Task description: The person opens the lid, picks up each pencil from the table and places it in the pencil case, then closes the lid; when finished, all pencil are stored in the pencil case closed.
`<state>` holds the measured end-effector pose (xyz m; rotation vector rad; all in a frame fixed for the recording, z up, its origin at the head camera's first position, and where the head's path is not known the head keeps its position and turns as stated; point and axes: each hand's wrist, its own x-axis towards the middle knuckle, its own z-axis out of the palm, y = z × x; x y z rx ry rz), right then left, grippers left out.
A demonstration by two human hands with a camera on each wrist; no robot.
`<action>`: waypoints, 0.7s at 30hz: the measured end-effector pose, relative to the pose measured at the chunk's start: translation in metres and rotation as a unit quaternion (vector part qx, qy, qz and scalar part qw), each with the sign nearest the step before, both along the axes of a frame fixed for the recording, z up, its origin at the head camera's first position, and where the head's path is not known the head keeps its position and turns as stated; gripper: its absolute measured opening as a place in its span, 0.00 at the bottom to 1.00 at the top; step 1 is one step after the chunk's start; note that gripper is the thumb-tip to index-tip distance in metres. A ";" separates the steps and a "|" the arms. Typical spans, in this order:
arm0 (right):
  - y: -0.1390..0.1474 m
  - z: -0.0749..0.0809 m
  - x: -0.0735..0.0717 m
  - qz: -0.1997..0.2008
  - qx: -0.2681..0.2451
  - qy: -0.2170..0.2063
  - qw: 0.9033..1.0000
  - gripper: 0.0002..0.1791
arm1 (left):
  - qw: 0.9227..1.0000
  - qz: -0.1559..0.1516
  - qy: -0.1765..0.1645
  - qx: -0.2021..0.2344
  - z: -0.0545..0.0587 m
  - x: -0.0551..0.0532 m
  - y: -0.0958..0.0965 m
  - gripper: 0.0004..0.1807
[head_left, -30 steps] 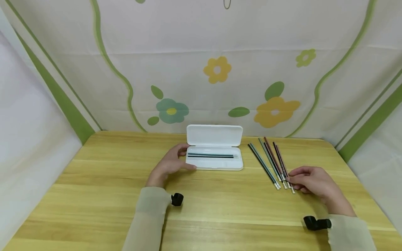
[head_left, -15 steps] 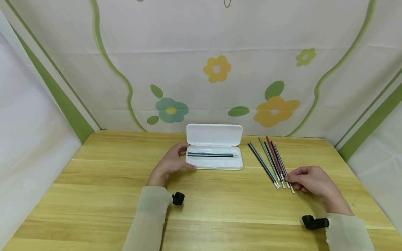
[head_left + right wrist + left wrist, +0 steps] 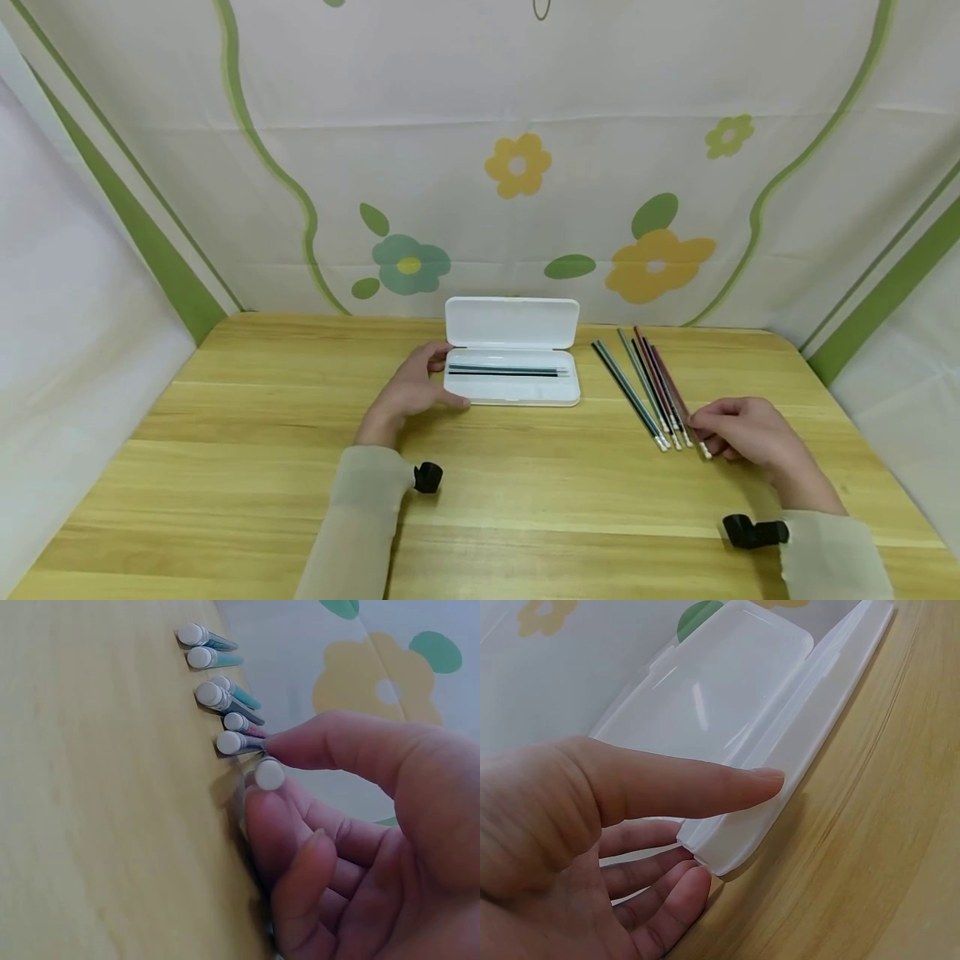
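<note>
An open white pencil case [image 3: 510, 397] lies near the back of the table, its lid [image 3: 512, 323] raised. A few dark and teal pencils [image 3: 504, 374] lie inside it. My left hand [image 3: 408, 387] grips the left end of the case, thumb [image 3: 697, 787] along the front wall and fingers curled at the end. To the right, my right hand [image 3: 746, 433] pinches a reddish pencil [image 3: 667, 377] near its eraser end. In the right wrist view its white eraser [image 3: 270, 774] shows between thumb and forefinger, apart from the other pencils.
Several loose pencils [image 3: 633, 396], teal, dark and reddish, lie fanned out left of my right hand, white erasers [image 3: 212, 694] toward me. A flower-patterned cloth [image 3: 517, 225] hangs behind the wooden table [image 3: 525, 500].
My right hand has shifted the reddish pencil's eraser end slightly right, away from the others. Neighbouring pencils have shifted a little. My left hand stays on the case.
</note>
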<state>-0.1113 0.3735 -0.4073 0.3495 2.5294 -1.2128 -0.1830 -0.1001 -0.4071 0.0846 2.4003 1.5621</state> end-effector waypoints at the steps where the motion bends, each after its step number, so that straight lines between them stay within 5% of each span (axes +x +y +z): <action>1: 0.000 0.000 0.000 0.000 -0.002 0.001 1.000 0.22 | 1.000 0.000 0.002 -0.001 0.000 0.000 0.000 0.49; 21: 0.012 -0.002 0.004 -0.037 -0.069 0.030 0.996 0.26 | 1.000 0.008 0.002 -0.008 -0.001 0.001 0.002 0.48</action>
